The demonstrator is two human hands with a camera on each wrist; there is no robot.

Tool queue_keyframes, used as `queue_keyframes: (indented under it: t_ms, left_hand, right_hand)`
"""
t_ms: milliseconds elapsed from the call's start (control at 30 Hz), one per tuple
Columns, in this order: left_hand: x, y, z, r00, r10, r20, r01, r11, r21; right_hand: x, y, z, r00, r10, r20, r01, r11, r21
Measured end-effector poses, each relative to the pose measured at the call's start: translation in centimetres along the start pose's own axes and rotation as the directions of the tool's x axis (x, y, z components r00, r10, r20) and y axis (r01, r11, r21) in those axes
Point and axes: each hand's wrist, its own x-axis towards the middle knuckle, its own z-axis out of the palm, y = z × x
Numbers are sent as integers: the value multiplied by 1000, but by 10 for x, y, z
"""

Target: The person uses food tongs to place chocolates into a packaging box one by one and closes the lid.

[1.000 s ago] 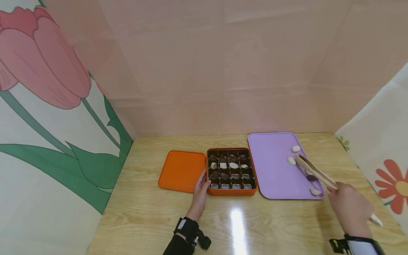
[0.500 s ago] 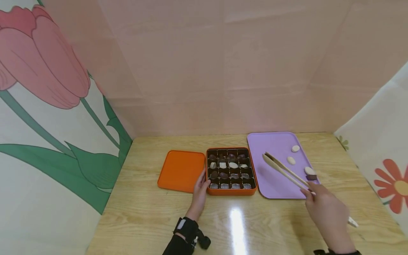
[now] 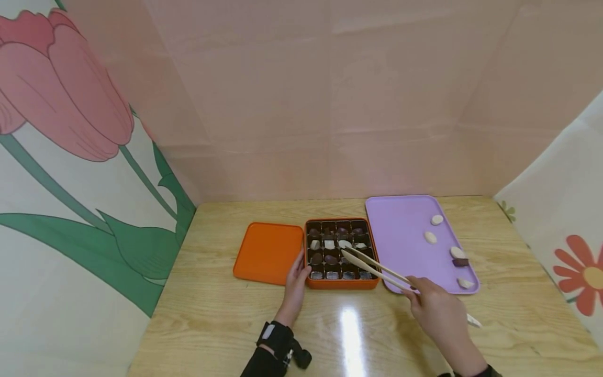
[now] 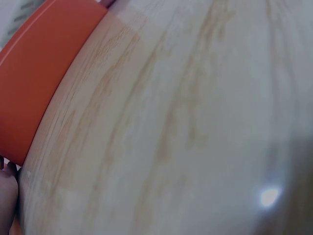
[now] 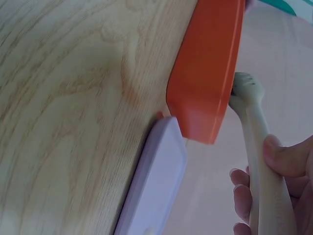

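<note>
In the head view my right hand (image 3: 438, 309) grips pale tongs (image 3: 377, 267), their tips over the right part of an orange box (image 3: 341, 284). In the right wrist view the thumb and fingers wrap the tongs' handle, and the tips dip behind the box wall; whether they hold anything is hidden. The box has a dark divided insert with brown chocolates, white pieces and bare cells in front. My left hand (image 3: 295, 285) rests against the box's left side with fingers extended; the left wrist view shows only a bit of that hand (image 4: 7, 196) by the box corner.
A purple tray (image 3: 400, 225) lies right of the box, with several white pieces and a dark chocolate (image 3: 460, 262) along its right side. An orange lid (image 3: 268, 251) lies left of the box. A wooden table (image 3: 212, 324) carries everything, with fabric walls behind and beside it.
My right hand has carried the tongs left from the tray's right side, across the tray, to over the box. My left hand and the box have stayed in place.
</note>
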Motion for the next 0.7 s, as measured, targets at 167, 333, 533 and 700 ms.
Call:
queue_keyframes:
  t_ms: [167, 333, 533, 700]
  left_hand:
    - [0, 0, 0, 1000, -11, 3, 11, 1000, -9]
    - [1, -1, 0, 1000, -13, 3, 13, 1000, -3]
    - [2, -1, 0, 1000, -4, 9, 4, 1000, -10]
    - [2, -1, 0, 1000, 4, 9, -4, 1000, -19]
  right_hand:
    - [4, -2, 6, 999, -36, 8, 36, 999, -19]
    - [8, -4, 10, 998, -32, 47, 33, 999, -25]
    - [11, -5, 13, 998, -36, 54, 38, 999, -27]
    - [13, -6, 13, 998, -34, 56, 35, 999, -27]
